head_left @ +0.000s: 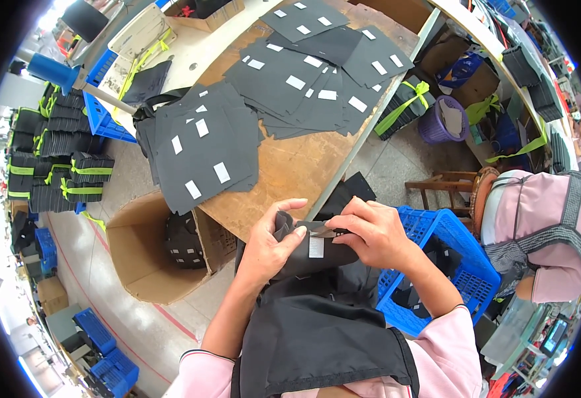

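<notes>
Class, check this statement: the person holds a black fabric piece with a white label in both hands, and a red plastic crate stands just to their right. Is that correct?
Not quite. The head view shows the left hand and right hand holding the black fabric piece with its white label, but the plastic crate to their right is blue, not red.

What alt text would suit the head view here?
Two bare hands, left hand and right hand, hold a black fabric piece with a white label above a wooden table stacked with similar pieces; a blue crate stands to the right.
</notes>
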`<state>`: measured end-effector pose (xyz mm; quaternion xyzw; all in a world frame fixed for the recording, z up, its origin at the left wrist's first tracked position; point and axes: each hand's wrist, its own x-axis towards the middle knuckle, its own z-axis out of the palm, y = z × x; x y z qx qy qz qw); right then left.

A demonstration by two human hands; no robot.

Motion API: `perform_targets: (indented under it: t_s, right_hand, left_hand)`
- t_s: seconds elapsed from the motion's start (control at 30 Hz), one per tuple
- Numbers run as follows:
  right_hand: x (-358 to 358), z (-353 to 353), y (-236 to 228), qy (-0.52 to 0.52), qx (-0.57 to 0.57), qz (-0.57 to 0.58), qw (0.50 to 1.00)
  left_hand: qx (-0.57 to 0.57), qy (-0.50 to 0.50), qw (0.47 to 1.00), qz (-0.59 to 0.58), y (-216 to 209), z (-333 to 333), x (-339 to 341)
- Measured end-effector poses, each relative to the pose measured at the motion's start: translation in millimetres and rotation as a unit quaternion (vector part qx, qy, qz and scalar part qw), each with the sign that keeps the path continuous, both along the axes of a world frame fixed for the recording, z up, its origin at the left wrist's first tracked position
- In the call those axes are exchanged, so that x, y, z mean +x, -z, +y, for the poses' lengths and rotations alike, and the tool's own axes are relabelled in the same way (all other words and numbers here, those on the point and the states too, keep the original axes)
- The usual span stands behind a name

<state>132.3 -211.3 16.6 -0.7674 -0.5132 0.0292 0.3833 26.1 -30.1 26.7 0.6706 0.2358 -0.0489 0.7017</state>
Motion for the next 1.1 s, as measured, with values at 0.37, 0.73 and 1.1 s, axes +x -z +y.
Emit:
perform_targets:
  t_s: [0.37,0.73,1.1]
  right_hand:
    - [14,0,-7,-0.082,-0.047,-0.066,0.993]
    - [-6,-8,-5,0.028,0.011,0.02,0.999]
    - [4,2,19,0.041,0.006,0.096,0.995]
  left_hand:
    - [0.033,0.047,0.998,-0.001,0,1,2]
    - [0.018,0.027,0.999,0.003,4,0,3]
    - [-0.034,-0.105,0.994,-0.007,13,35,11]
